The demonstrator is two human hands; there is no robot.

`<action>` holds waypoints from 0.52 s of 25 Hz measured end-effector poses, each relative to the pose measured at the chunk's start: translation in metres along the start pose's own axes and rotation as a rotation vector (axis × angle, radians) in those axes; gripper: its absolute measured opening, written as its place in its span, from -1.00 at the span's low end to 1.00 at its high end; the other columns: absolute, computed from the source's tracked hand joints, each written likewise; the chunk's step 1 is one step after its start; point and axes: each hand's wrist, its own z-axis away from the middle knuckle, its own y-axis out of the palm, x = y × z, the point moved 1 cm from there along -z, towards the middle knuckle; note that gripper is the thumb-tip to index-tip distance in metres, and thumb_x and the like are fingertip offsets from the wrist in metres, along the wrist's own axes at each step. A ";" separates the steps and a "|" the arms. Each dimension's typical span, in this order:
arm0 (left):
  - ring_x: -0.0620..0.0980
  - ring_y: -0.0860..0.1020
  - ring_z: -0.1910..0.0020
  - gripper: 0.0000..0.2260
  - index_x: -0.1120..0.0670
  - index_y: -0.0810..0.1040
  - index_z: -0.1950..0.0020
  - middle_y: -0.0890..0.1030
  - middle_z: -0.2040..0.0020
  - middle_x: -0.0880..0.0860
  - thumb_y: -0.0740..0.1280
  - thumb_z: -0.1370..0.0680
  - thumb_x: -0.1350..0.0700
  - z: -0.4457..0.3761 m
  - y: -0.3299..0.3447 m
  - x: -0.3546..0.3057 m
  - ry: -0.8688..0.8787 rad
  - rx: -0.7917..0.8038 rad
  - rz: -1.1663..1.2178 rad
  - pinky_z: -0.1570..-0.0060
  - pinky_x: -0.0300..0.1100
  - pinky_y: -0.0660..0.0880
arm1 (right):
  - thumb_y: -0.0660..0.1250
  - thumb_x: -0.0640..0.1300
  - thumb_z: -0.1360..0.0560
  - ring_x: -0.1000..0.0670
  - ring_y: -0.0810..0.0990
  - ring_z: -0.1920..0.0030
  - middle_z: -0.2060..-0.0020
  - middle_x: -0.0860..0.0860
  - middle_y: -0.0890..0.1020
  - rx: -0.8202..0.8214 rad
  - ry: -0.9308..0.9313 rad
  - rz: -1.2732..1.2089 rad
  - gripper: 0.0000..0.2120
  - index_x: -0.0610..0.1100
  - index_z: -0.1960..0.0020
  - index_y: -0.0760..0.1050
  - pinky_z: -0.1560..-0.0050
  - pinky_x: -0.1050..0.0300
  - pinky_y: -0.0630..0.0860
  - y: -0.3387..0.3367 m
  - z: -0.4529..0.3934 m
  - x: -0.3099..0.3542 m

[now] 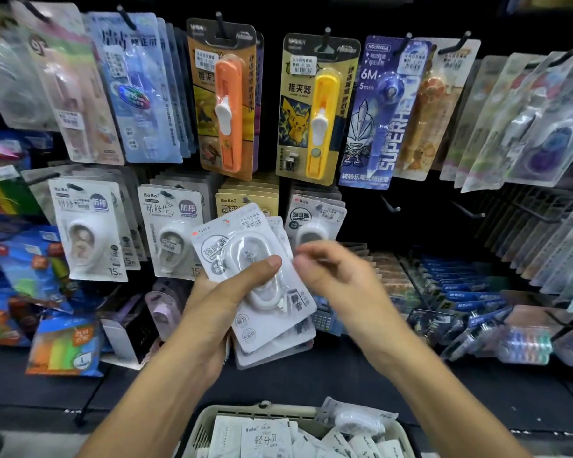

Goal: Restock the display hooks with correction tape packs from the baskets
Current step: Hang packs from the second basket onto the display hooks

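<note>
Left hand: the left hand (pixel 232 292) sits at the centre of the frame, fingers curled under a fanned stack of white correction tape packs (pixel 262 285), thumb pressed across the top pack's clear blister.
Right hand: the right hand (pixel 331 272) is just right of the stack, fingers bent toward its upper right edge; it is blurred, so whether it pinches a pack cannot be told.
Held stack: several packs overlapping, tilted, top end toward the upper left of the frame.
Matching hook: a row of the same white packs (pixel 315 223) hangs just above and behind the right hand.
Basket: a beige basket (pixel 196 434) at the bottom centre holds more loose white packs (pixel 265 438), one lying on its right rim.
Upper row: an orange clip pusher card (pixel 225 100) and a yellow clip pusher card (pixel 315 110) hang at the top centre.
Bare hooks: two empty hooks (pixel 391 206) stand out right of centre against the dark panel.
</note>
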 end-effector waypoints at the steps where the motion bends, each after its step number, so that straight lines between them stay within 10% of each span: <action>1: 0.16 0.74 0.08 -0.53 0.07 0.68 -0.13 0.75 0.00 0.17 0.61 -0.24 0.09 0.000 0.001 0.001 -0.014 0.004 0.005 0.25 -0.07 0.67 | 0.46 0.33 -0.33 0.13 0.65 -0.08 -0.04 0.15 0.67 0.050 -0.020 0.054 -0.57 0.14 -0.10 0.59 -0.06 0.08 0.59 0.008 0.005 0.002; 7: 0.17 0.71 -0.09 -0.41 0.05 0.59 -0.28 0.73 -0.11 0.13 0.57 -0.27 0.02 0.000 -0.004 0.003 -0.040 -0.002 -0.009 -0.23 0.21 0.56 | 0.47 -0.09 -0.49 -0.06 0.74 0.24 0.16 -0.07 0.75 -0.197 0.255 -0.538 -0.84 -0.15 0.02 0.58 0.35 0.14 0.61 -0.006 0.005 0.003; 13: 0.11 0.72 -0.06 -0.42 -0.03 0.62 -0.23 0.75 -0.08 0.03 0.62 -0.22 -0.02 -0.004 -0.015 -0.006 0.045 -0.143 -0.046 -0.22 0.23 0.56 | 0.42 0.01 -0.55 0.09 0.36 0.61 0.43 0.02 0.60 -0.320 0.284 -0.210 -0.81 -0.10 0.10 0.53 0.62 0.26 0.23 -0.027 -0.002 -0.006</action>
